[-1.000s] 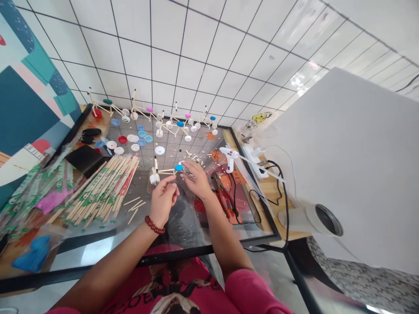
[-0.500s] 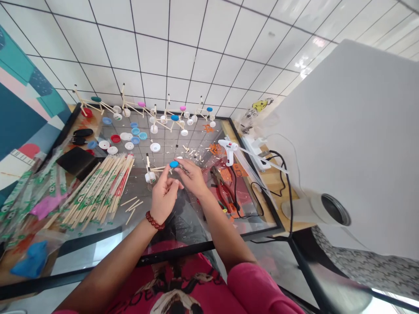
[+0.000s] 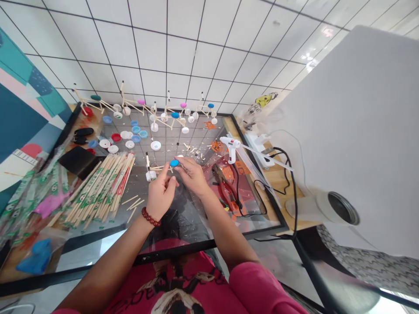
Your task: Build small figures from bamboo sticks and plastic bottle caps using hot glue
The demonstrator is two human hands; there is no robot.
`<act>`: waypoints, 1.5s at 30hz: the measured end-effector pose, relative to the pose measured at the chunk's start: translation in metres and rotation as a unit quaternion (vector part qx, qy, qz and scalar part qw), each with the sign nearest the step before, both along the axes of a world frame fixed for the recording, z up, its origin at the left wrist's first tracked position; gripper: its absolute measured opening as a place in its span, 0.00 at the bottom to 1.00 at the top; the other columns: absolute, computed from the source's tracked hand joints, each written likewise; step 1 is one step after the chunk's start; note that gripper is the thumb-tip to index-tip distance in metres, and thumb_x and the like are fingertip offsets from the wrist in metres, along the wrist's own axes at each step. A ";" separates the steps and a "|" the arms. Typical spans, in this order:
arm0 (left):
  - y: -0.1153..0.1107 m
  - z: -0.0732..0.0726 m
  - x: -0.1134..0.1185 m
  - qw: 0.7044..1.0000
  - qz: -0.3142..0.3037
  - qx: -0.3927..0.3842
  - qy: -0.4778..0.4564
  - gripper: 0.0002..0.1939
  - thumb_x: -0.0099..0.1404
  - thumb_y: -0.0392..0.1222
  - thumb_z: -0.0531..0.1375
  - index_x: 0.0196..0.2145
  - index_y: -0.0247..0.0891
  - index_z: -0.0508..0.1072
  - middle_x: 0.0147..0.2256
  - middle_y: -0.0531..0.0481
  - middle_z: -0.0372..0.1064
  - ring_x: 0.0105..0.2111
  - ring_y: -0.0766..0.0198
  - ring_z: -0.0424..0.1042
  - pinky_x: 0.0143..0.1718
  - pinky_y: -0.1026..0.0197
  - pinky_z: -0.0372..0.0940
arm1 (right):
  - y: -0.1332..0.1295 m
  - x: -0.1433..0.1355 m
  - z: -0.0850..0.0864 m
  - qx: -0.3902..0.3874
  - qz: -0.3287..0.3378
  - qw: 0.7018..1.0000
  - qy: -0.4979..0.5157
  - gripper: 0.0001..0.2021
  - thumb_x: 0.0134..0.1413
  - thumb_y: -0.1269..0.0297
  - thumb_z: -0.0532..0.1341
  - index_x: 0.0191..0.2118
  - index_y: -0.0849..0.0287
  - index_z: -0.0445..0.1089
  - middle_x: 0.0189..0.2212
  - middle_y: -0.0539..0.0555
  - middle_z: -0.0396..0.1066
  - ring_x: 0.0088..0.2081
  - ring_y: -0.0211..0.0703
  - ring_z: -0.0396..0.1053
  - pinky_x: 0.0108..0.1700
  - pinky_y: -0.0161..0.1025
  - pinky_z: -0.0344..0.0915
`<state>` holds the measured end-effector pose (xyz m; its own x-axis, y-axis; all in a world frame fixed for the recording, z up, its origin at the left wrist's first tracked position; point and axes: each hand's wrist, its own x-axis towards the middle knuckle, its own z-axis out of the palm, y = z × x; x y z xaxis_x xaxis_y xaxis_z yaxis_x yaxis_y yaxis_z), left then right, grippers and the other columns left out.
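We are facing a wall of white tiles (image 3: pixel 183 52) with dark grout lines, its gloss catching bright reflections at the upper right. On the left, a mural panel (image 3: pixel 18 117) is showing teal, navy, pink and white shapes, while on the right a large pale panel (image 3: pixel 356 131) is filling our view. Below, a black-framed glass table (image 3: pixel 248 235) is standing over a light grey floor (image 3: pixel 270 253).

Stick frame (image 3: pixel 151 175) partly hidden by hands (image 3: pixel 195 178); shirt print (image 3: pixel 176 298) cut off below; scraps (image 3: pixel 195 152) too small to identify.
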<state>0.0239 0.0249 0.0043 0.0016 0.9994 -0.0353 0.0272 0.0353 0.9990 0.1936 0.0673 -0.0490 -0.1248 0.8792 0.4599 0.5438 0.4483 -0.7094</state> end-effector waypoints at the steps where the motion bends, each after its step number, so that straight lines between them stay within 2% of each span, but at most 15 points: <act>1: 0.000 -0.001 0.002 1.000 -0.005 0.002 0.003 0.21 0.63 0.37 0.71 0.54 0.41 0.86 0.26 0.52 0.80 0.25 0.62 0.71 0.32 0.62 0.64 | 0.000 0.000 0.000 0.006 0.003 1.000 0.009 0.20 0.77 0.59 0.65 0.68 0.44 0.79 0.56 0.56 0.85 0.58 0.54 0.82 0.64 0.51 0.80; 7: -0.001 -0.002 0.003 0.998 -0.035 0.025 0.048 0.21 0.66 0.40 0.68 0.56 0.41 0.84 0.26 0.53 0.80 0.24 0.61 0.70 0.32 0.61 0.64 | 0.001 -0.001 -0.002 0.012 0.007 1.000 0.012 0.18 0.77 0.60 0.64 0.66 0.45 0.80 0.55 0.57 0.86 0.58 0.52 0.82 0.63 0.49 0.79; 11: 0.000 0.004 -0.002 0.998 0.006 0.030 0.056 0.21 0.63 0.36 0.71 0.55 0.41 0.84 0.27 0.53 0.81 0.27 0.58 0.75 0.36 0.60 0.67 | 0.000 0.000 -0.001 -0.005 -0.009 1.000 -0.001 0.20 0.75 0.59 0.67 0.68 0.43 0.79 0.55 0.56 0.86 0.57 0.53 0.83 0.63 0.50 0.80; 15: 0.006 0.013 -0.002 0.997 0.030 0.025 0.060 0.20 0.66 0.34 0.70 0.55 0.38 0.84 0.26 0.53 0.80 0.29 0.56 0.77 0.40 0.58 0.67 | -0.001 0.001 -0.001 -0.004 -0.008 1.000 -0.001 0.21 0.75 0.59 0.67 0.69 0.42 0.78 0.56 0.56 0.85 0.57 0.54 0.82 0.63 0.52 0.80; 18: 0.012 0.014 0.000 0.999 0.039 0.003 0.016 0.18 0.65 0.32 0.72 0.53 0.41 0.86 0.24 0.54 0.78 0.28 0.55 0.75 0.39 0.58 0.67 | 0.000 0.001 -0.002 0.001 0.000 1.000 -0.003 0.20 0.76 0.60 0.65 0.68 0.42 0.79 0.56 0.55 0.85 0.58 0.54 0.82 0.64 0.53 0.80; 22: 0.017 0.009 0.003 0.998 0.042 -0.012 -0.033 0.16 0.63 0.32 0.75 0.48 0.44 0.87 0.24 0.55 0.77 0.28 0.57 0.72 0.35 0.59 0.66 | 0.001 0.000 -0.002 -0.002 0.007 1.000 -0.004 0.21 0.76 0.62 0.65 0.69 0.40 0.78 0.56 0.55 0.85 0.59 0.54 0.82 0.64 0.53 0.80; 27: 0.020 0.001 0.006 0.999 0.041 -0.030 -0.022 0.11 0.68 0.36 0.73 0.48 0.42 0.86 0.24 0.53 0.76 0.27 0.60 0.70 0.28 0.61 0.59 | 0.000 -0.001 0.000 -0.009 0.005 1.000 0.001 0.20 0.76 0.62 0.64 0.68 0.42 0.79 0.56 0.56 0.85 0.59 0.54 0.82 0.65 0.52 0.80; 31: 0.021 -0.003 0.010 0.998 0.045 -0.042 -0.033 0.11 0.71 0.40 0.71 0.50 0.41 0.86 0.24 0.54 0.76 0.25 0.62 0.67 0.26 0.62 0.57 | -0.001 -0.001 0.001 -0.012 -0.002 1.000 -0.005 0.20 0.77 0.61 0.64 0.68 0.43 0.79 0.56 0.56 0.85 0.58 0.54 0.83 0.64 0.52 0.80; 37: 0.021 -0.002 0.013 0.990 0.063 -0.071 -0.106 0.12 0.66 0.44 0.77 0.46 0.43 0.87 0.25 0.55 0.76 0.20 0.68 0.60 0.24 0.61 0.54 | -0.002 0.001 0.001 -0.008 0.000 1.000 -0.020 0.21 0.76 0.61 0.65 0.69 0.40 0.78 0.56 0.55 0.85 0.58 0.54 0.83 0.64 0.52 0.80; 45: 0.022 -0.001 0.014 0.989 0.070 -0.080 -0.103 0.11 0.67 0.42 0.76 0.46 0.42 0.87 0.25 0.55 0.76 0.21 0.69 0.60 0.24 0.62 0.56 | -0.003 0.000 0.004 -0.012 0.004 1.000 0.003 0.18 0.76 0.62 0.64 0.66 0.44 0.81 0.54 0.55 0.86 0.58 0.53 0.83 0.64 0.51 0.80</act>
